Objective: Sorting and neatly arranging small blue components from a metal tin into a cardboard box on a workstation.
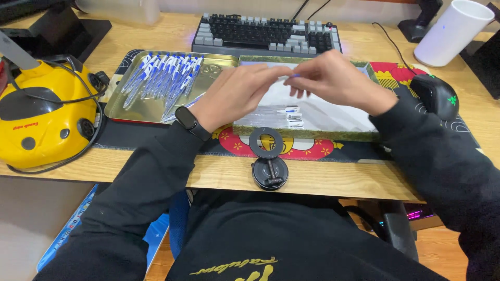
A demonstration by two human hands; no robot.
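Two hands meet above the shallow white-lined box [338, 117]: left hand [237, 93] and right hand [333, 78] both pinch one small blue-tipped pen [293, 76]. Clear flat packets [273, 115] lie inside. Left of it, a gold metal tray [140, 106] on the counter [156, 169] holds blue-and-white pens [161, 75].

We saw the scene evenly and fairly brightly lit, with soft shadows under the hands. The metal tray [151, 106] gave a dull sheen, and a purple glow edged the keyboard [266, 35]. The fingers of the right hand [333, 80] were slightly motion-blurred. The worktop [323, 182] edges bowed a little near the frame's sides.
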